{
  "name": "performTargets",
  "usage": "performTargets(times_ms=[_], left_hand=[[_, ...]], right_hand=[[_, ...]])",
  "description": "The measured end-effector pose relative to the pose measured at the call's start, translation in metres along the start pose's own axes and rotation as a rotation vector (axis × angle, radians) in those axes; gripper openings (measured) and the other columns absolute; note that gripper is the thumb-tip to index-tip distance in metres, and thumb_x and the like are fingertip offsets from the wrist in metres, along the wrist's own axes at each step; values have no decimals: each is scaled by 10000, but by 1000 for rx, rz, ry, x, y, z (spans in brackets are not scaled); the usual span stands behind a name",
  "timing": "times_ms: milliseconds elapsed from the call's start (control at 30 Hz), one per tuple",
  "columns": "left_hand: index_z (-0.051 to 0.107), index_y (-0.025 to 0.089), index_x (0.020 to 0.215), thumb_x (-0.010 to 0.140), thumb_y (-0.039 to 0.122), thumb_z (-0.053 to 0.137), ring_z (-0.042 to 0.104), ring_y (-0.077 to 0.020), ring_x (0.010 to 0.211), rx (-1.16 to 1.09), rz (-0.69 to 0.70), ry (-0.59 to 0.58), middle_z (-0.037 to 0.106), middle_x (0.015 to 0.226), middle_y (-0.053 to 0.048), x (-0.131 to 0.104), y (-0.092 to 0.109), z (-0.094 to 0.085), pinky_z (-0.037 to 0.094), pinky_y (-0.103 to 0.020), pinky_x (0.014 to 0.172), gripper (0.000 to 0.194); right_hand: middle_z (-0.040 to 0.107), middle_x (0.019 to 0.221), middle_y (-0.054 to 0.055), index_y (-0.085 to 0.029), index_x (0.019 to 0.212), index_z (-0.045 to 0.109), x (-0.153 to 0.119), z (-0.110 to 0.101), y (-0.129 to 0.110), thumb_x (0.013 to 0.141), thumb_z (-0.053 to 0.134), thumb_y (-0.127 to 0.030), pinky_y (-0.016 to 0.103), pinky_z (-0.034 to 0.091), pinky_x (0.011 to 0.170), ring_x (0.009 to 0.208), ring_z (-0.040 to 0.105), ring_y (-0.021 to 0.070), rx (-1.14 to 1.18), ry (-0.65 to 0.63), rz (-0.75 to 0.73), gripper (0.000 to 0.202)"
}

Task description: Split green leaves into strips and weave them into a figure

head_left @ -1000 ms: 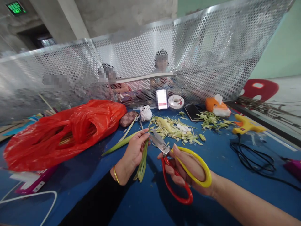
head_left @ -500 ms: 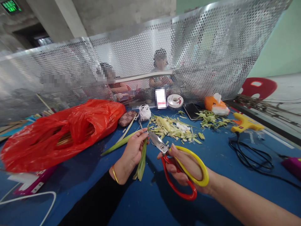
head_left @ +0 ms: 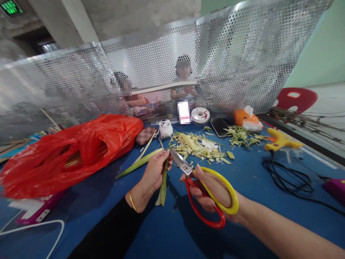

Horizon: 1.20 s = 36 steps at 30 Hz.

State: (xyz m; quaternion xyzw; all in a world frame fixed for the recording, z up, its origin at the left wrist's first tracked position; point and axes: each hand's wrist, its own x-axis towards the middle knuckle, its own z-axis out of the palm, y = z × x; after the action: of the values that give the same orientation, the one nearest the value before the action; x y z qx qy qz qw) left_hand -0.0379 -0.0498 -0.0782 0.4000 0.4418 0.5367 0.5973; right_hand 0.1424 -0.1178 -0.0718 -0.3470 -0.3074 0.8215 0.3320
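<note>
Pinched in my left hand (head_left: 155, 171) is a bundle of green leaf strips (head_left: 163, 187), its lower end hanging toward the blue table. My right hand (head_left: 208, 187) is wrapped round the scissors (head_left: 225, 183), which have one yellow and one red handle. Their metal blades look closed, and the tips are beside my left fingertips. A long green leaf (head_left: 137, 165) lies just left of my left hand. Beyond the blades is a heap of pale leaf scraps (head_left: 194, 145), with a bundle of white string (head_left: 165, 128) at its left.
A red plastic bag (head_left: 107, 133) fills the left side. At the back stand a ribbon spool (head_left: 200, 115), a phone (head_left: 219, 127) and a tissue pack (head_left: 248, 120). A yellow glue gun (head_left: 283, 140) with black cable lies right. People sit behind a perforated metal screen (head_left: 153, 54).
The hanging leaf strips have swung slightly and look narrower at the bottom. My left fingers have shifted a little around them. My right hand and the scissors are almost unmoved.
</note>
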Motion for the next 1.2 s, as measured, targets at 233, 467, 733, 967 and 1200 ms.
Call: performTargets(times_ms=[233, 467, 733, 967, 1200], left_hand=[[645, 113, 682, 676, 403, 775, 446, -55, 477, 70, 38, -1, 570, 598, 6, 0, -3, -2, 295, -166, 415, 318], [659, 102, 679, 670, 398, 773, 454, -57, 470, 73, 27, -1, 583, 597, -7, -1, -2, 0, 290, -169, 411, 317], [703, 109, 903, 739, 228, 718, 504, -51, 505, -2, -36, 28, 597, 660, 11, 1, -1, -3, 352, -145, 430, 203], [665, 126, 936, 847, 110, 593, 682, -130, 670, -63, -138, 67, 729, 936, -93, 2, 5, -3, 509, -202, 536, 115], [674, 131, 803, 805, 141, 665, 681, -141, 716, -140, -122, 75, 714, 852, -57, -3, 12, -2, 534, -229, 609, 14]], right_hand=[[479, 565, -54, -168, 949, 604, 1, 0, 2, 845, 582, -607, 115, 232, 344, 346, 323, 4, 26, -15, -24, 452], [447, 557, -71, -182, 940, 615, 0, 0, 0, 841, 605, -585, 114, 201, 329, 341, 259, -3, 26, -10, -26, 415], [471, 584, -65, -192, 955, 580, 4, -2, 1, 812, 585, -637, 142, 228, 372, 378, 336, 26, -97, 96, -98, 467], [608, 659, 4, -201, 1053, 573, 19, -39, -21, 857, 552, -508, 244, 376, 487, 515, 553, 159, -1126, 505, -283, 364], [710, 906, 155, -127, 1105, 572, 23, -70, -40, 882, 524, -296, 292, 399, 558, 779, 698, 296, -1966, 933, -188, 284]])
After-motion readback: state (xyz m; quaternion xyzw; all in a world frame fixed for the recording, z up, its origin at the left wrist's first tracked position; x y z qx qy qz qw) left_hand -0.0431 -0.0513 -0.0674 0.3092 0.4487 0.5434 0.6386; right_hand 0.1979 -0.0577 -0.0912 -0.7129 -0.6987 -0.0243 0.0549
